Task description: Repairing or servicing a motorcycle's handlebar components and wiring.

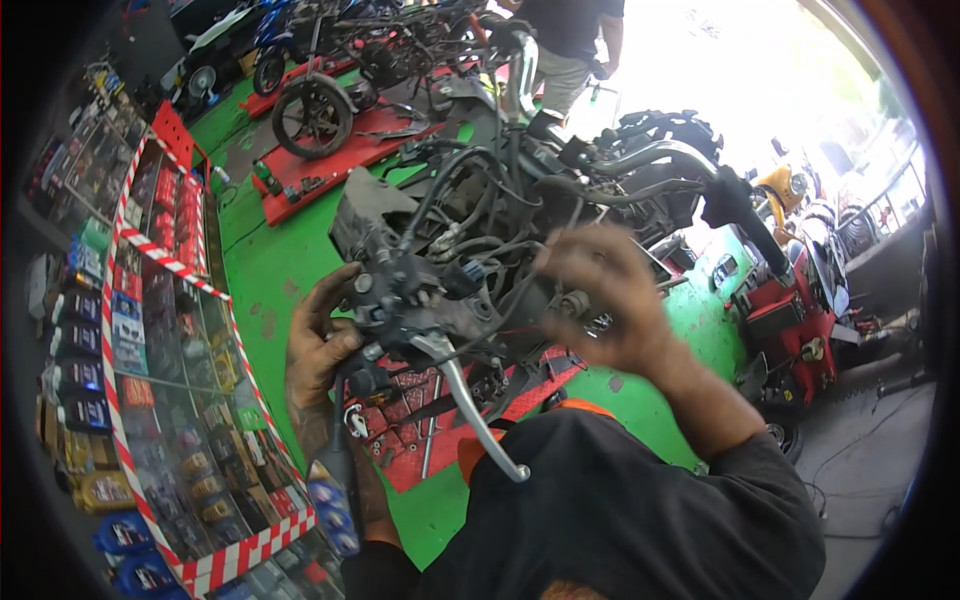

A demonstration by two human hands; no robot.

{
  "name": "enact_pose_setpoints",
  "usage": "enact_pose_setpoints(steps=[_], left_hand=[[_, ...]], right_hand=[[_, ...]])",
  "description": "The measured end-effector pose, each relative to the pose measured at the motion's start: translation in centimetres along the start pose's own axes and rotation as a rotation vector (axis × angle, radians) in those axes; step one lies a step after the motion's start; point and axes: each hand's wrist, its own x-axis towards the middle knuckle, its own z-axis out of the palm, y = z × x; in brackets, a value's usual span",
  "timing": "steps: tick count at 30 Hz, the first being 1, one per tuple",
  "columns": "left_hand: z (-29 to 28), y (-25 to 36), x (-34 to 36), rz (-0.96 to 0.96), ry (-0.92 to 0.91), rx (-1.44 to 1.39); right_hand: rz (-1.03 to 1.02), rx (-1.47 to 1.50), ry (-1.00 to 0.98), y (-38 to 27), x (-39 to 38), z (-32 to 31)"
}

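Observation:
My left hand (322, 350) pinches the side of a black handlebar control (385, 292), thumb and fingers bent against its housing. From that control a silver lever (463, 395) slants down toward my body, ending in a round tip. Smeared by motion, my right hand (605, 295) is raised just right of the control, among the cables; its fingers do not show clearly. Black cables and hoses (490, 200) run from the control into the stripped front of a motorcycle (560, 170). Its far handlebar (660, 155) carries a black grip (755, 225).
Tools lie on a red platform (405, 415) under the motorcycle. A glass display case (165, 380) edged with red-and-white tape stands left. Another partly stripped motorcycle with a bare front wheel (312, 117) rests on a red platform ahead. A person (570, 40) stands beyond; more motorcycles (790, 190) are right.

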Motion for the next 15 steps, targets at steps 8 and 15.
enact_pose_setpoints(steps=[8, 15], left_hand=[[-3.4, -7.1, -5.4, 0.046, 0.127, -0.297], [-1.9, -16.7, -12.5, -0.090, 0.495, -0.254]], right_hand=[[-0.157, -0.181, -0.216, -2.5, -2.2, 6.5], [-0.199, -0.160, -0.206, -3.0, -1.8, 7.9]])
